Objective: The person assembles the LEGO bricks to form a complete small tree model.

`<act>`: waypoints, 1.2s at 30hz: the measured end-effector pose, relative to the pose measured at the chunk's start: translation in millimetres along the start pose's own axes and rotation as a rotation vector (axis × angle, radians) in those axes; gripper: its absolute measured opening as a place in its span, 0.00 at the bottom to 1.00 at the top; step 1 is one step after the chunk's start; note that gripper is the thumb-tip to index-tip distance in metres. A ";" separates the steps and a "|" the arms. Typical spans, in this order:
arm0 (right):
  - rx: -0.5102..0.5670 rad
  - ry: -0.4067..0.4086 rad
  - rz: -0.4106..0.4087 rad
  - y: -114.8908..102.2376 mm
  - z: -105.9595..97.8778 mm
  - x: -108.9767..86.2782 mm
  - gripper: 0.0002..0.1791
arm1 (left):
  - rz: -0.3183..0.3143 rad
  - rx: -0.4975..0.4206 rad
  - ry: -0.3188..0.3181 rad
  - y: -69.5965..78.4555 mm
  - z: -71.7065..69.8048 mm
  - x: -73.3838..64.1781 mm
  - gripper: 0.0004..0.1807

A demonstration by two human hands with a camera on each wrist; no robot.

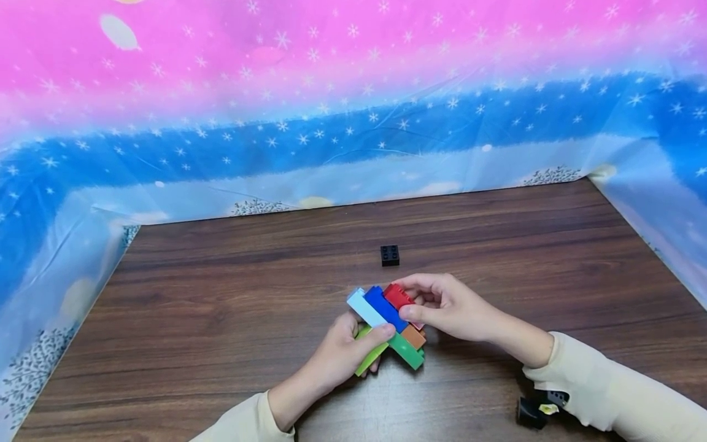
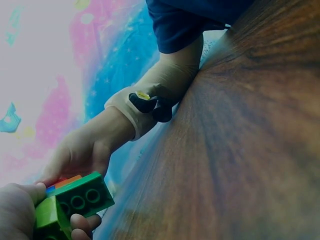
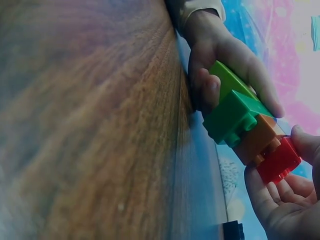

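My left hand (image 1: pixel 343 348) holds a joined stack of toy building bricks, thumb on top and fingers around the lime green brick (image 1: pixel 372 357). A darker green brick (image 1: pixel 407 351), an orange brick (image 1: pixel 414 336), a blue brick (image 1: pixel 385 310) and a pale blue brick (image 1: pixel 365 307) join it in staggered, slanting rows. At the upper right end, my right hand (image 1: pixel 455 310) pinches a red brick (image 1: pixel 397 296) between thumb and fingers. In the right wrist view, that red brick (image 3: pixel 280 160) lies against the orange brick (image 3: pixel 257 137). Round hollows show under the green brick (image 2: pixel 85 195) in the left wrist view.
Beyond the hands, a black brick (image 1: pixel 390 255) with studs upward stands on the brown wooden table (image 1: pixel 232 294). A pink and blue snowflake-patterned cloth (image 1: pixel 309 141) hangs along the back and sides. A black wrist device (image 1: pixel 533 412) sits under the right sleeve.
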State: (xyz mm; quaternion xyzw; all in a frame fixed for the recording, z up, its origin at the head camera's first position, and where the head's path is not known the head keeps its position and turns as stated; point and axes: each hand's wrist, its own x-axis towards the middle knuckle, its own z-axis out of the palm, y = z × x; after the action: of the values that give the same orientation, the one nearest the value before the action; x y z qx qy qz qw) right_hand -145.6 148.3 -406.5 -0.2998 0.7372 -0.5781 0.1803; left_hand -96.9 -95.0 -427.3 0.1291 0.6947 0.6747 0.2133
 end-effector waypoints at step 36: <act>-0.079 0.008 0.001 -1.6 10.3 -0.5 0.24 | -0.006 0.018 0.034 -1.5 1.2 -0.9 0.25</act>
State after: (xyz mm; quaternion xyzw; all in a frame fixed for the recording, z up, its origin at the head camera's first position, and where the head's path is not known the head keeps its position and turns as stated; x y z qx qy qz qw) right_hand -138.6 140.7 -407.7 -0.3038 0.7604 -0.5496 0.1657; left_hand -95.5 -94.4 -428.6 0.1172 0.7048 0.6698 0.2023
